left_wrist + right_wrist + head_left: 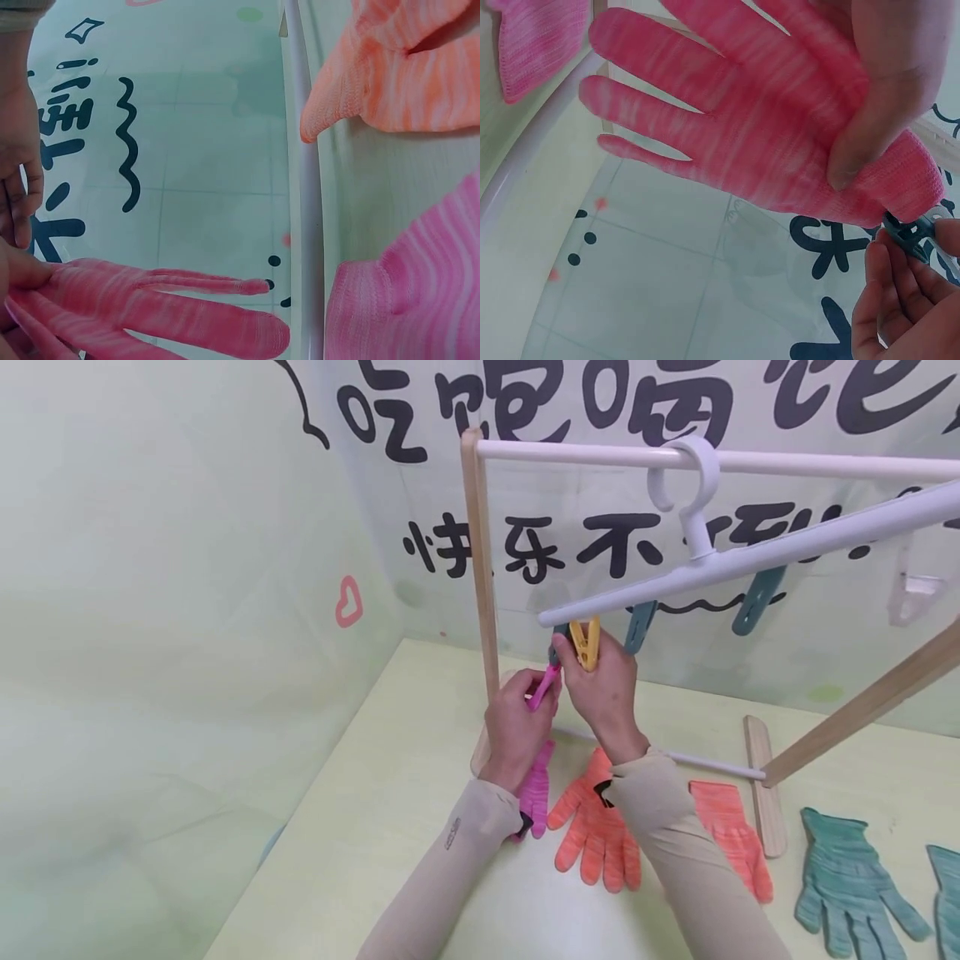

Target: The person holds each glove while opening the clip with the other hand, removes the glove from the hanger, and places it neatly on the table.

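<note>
My left hand (519,722) grips a pink knit glove (727,127) near its cuff, thumb across the fabric, and the glove's fingers dangle free in both wrist views. At the low left end of a white hanger (697,575), my right hand (606,689) pinches a dark green clothespin (909,234). The clothespin's tip is right at the glove's cuff. A yellow clothespin (587,645) hangs beside it, partly overlapped by the right hand. Further along the tilted hanger are more green clothespins (759,600).
The hanger hooks over the rail (585,453) of a wooden-legged rack (482,560). On the table lie another pink glove (536,797), orange gloves (600,835) and green gloves (847,868). A low white bar (705,762) crosses behind them. A wall with black lettering stands behind.
</note>
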Demonstrator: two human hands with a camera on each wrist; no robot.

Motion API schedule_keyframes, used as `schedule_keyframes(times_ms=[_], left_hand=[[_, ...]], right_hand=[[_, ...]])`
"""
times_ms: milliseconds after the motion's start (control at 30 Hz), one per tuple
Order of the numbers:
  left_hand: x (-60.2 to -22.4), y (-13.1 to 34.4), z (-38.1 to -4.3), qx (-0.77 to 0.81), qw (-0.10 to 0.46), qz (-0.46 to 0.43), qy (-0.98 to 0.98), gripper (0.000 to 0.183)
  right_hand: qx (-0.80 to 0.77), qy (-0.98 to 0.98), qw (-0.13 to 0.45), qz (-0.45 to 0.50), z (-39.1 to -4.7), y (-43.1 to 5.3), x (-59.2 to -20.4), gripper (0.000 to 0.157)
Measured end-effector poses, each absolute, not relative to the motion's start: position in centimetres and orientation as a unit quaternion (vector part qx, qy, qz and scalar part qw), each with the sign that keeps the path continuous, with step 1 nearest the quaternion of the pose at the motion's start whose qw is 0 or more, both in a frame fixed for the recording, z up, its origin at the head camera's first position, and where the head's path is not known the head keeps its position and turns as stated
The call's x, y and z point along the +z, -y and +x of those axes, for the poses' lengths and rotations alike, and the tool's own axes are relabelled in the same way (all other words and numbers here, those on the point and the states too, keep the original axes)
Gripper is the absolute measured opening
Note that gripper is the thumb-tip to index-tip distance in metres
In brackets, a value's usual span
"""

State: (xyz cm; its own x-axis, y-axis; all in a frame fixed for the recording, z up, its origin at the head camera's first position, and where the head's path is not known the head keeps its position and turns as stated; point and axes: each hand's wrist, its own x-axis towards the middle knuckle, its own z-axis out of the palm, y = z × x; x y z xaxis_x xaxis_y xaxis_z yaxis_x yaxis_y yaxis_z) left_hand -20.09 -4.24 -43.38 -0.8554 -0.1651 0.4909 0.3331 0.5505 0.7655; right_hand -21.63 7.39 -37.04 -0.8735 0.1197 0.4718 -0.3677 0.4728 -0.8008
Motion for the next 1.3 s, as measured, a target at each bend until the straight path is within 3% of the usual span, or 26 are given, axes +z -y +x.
schedule_keyframes(times_ms=[300,933,1300], left_hand=[[-44.2,5.4,-18.7,-0.460,0.241,-0.021,0.855,0.013],[-44.5,10.5,-17.4,-0.558,0.198,0.044,0.805,0.022],[-45.3,15.3,-17.0,-0.498,0.142,0.117,0.847,0.009]], right_hand=[[0.512,0.815,0.258,0.082,-21.4,-8.0,-37.0,0.031],[0.520,0.820,0.224,0.083,-21.3,-9.0,-37.1,0.028],[0.527,0.822,0.203,0.075,-21.3,-9.4,-37.8,0.032]])
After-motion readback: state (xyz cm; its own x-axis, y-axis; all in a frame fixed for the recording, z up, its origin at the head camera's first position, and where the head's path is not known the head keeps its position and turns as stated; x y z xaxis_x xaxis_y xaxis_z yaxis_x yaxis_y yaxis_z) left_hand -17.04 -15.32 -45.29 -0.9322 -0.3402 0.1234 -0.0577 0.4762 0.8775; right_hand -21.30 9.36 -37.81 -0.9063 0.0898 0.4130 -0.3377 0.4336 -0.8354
